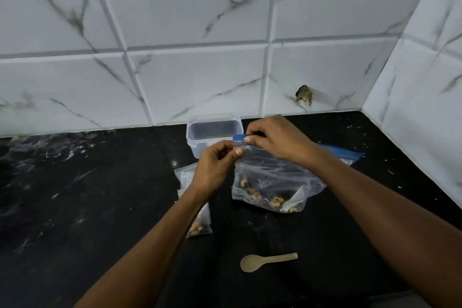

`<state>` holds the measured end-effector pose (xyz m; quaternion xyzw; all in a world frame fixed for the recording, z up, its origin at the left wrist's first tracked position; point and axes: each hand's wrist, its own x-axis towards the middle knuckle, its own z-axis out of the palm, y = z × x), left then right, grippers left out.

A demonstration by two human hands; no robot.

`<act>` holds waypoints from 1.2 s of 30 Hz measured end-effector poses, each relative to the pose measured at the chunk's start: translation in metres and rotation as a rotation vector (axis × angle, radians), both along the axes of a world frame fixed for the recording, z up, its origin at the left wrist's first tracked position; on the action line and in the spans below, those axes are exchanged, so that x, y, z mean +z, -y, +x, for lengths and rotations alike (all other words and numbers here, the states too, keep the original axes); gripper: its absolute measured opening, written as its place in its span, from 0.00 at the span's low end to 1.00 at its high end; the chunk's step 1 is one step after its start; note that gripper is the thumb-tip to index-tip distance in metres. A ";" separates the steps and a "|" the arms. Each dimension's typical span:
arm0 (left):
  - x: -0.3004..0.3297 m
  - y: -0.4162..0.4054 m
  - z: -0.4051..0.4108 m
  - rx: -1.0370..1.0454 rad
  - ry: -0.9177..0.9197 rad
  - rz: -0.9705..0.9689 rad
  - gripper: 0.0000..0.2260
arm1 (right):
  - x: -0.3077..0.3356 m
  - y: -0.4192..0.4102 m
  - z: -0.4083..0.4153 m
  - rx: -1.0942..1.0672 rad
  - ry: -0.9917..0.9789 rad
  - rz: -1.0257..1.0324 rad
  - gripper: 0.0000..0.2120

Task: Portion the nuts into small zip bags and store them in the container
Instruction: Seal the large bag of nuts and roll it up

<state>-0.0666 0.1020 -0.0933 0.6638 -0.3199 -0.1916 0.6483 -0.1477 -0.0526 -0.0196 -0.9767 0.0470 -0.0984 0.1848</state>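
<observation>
A large clear zip bag (pixel 270 182) with a blue seal strip stands on the black counter, with cashews and dark nuts at its bottom. My left hand (pixel 215 165) pinches the left end of the bag's top edge. My right hand (pixel 275 140) pinches the blue strip further right. A clear plastic container (pixel 212 132) sits open behind the hands, against the wall. Small zip bags (pixel 200 222) with nuts lie partly hidden under my left forearm. A beige plastic spoon (pixel 265 261) lies on the counter in front.
The black counter (pixel 100 195) is speckled white and meets marble-look wall tiles at the back and right. Another blue-edged bag (pixel 350 155) lies flat behind my right wrist. A chipped hole (pixel 305 95) marks the back wall tile.
</observation>
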 end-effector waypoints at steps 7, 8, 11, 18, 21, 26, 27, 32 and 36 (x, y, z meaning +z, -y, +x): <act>-0.070 -0.009 0.000 -0.023 0.036 0.367 0.08 | 0.007 0.008 0.003 -0.016 0.013 0.098 0.06; -0.074 -0.008 -0.001 -0.008 0.037 0.385 0.06 | 0.008 0.007 0.003 -0.017 0.015 0.098 0.06; -0.079 -0.009 -0.003 0.044 0.074 0.415 0.03 | 0.014 0.010 -0.001 -0.052 0.063 0.103 0.05; -0.081 -0.009 -0.007 0.033 0.056 0.436 0.03 | 0.017 0.018 -0.009 -0.140 0.103 0.178 0.04; -0.073 -0.009 -0.005 -0.029 0.024 0.348 0.09 | 0.021 0.014 -0.007 -0.105 0.078 0.181 0.04; -0.042 0.006 0.000 -0.003 0.032 0.115 0.05 | 0.017 0.008 -0.005 -0.068 0.060 0.176 0.08; -0.036 0.007 0.002 0.021 0.041 0.101 0.02 | 0.017 0.008 -0.006 -0.060 0.044 0.171 0.10; -0.031 -0.003 0.013 0.078 0.048 0.117 0.06 | 0.013 0.033 -0.021 -0.123 -0.096 0.051 0.06; -0.026 -0.009 0.016 0.074 0.011 0.119 0.04 | 0.012 0.047 -0.034 -0.202 -0.059 0.099 0.02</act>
